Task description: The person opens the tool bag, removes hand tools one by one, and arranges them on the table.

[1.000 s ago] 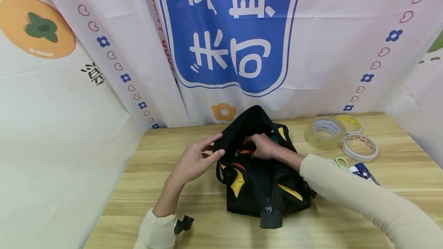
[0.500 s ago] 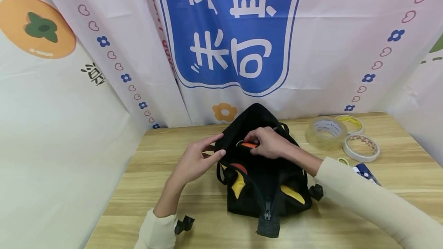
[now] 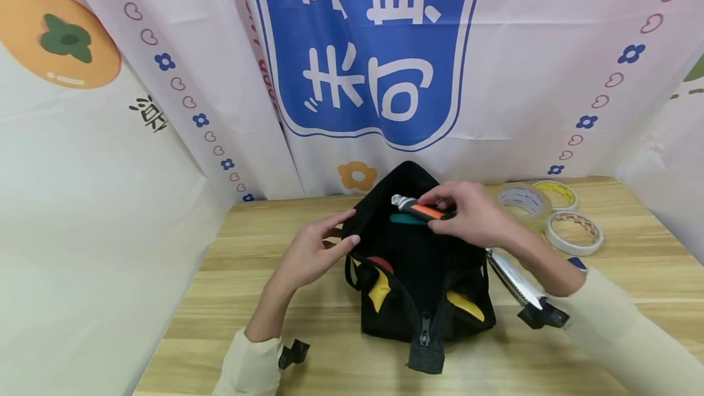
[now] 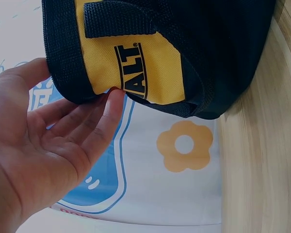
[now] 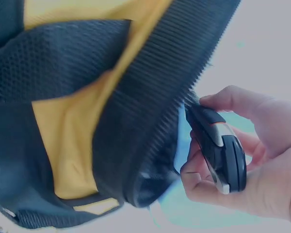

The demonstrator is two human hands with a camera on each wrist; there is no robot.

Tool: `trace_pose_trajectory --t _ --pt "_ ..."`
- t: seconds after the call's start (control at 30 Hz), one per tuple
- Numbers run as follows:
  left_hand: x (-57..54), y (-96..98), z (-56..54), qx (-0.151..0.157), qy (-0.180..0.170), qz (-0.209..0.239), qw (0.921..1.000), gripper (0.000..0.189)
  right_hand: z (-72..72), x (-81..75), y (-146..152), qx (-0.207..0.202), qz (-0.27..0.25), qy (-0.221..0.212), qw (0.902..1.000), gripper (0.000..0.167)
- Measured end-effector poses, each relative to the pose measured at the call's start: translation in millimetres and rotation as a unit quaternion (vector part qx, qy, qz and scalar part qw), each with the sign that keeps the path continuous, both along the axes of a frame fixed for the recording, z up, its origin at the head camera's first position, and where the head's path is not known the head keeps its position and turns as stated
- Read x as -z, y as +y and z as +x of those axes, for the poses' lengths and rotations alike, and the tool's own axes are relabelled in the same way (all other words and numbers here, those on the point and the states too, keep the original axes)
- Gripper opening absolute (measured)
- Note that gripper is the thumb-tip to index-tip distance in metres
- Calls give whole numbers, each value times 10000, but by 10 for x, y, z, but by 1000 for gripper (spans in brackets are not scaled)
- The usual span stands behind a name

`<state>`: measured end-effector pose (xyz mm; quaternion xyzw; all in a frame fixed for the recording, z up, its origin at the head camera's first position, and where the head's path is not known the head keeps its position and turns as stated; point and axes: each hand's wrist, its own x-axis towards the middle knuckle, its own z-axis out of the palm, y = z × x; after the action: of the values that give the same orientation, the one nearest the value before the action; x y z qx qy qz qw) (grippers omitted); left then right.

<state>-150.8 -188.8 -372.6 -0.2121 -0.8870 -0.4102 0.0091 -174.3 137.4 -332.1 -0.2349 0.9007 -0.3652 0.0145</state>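
Note:
A black and yellow tool bag (image 3: pixel 396 316) stands on the table with its zipped mouth spread wide. My left hand (image 3: pixel 308 255) pinches the bag's left rim between thumb and fingers; in the left wrist view the fingers lie against the yellow panel (image 4: pixel 160 68) outside. Over the right side of the mouth, my right hand (image 3: pixel 473 212) grips a black and orange utility knife (image 3: pixel 426 209), its silver tip pointing left. The right wrist view shows the utility knife (image 5: pixel 218 145) between thumb and curled fingers, beside the zipper edge. Something teal (image 3: pixel 406 219) shows inside the bag, behind the knife.
A clear tape roll (image 3: pixel 530 206), a yellow-cored roll (image 3: pixel 558 194) and a white roll (image 3: pixel 574 234) sit at the back right. A long silver thing with a ridged edge (image 3: pixel 514 277) shows right of the bag. A printed cloth (image 3: pixel 511 109) hangs behind the table.
My right hand has come up out of the bag and rightward with the utility knife, which was down inside before. My left hand keeps its hold on the rim.

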Motion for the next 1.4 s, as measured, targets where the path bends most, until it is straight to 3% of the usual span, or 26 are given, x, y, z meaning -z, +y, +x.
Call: trace_pose_trajectory --t 0.17,0.53,1.0,1.4 --pt "4 1 -2 13 26 -26 10000 52 106 -49 318 420 -101 -63 9990 42" --pt "-10 -6 0 -6 68 -99 9999 53 236 141 981 1264 21 -59 9920 41" --pt "16 6 2 13 83 -105 9999 52 404 464 1633 2004 409 65 9788 46" --pt "14 9 7 5 61 -88 9999 52 588 835 2152 2506 540 39 9666 48"
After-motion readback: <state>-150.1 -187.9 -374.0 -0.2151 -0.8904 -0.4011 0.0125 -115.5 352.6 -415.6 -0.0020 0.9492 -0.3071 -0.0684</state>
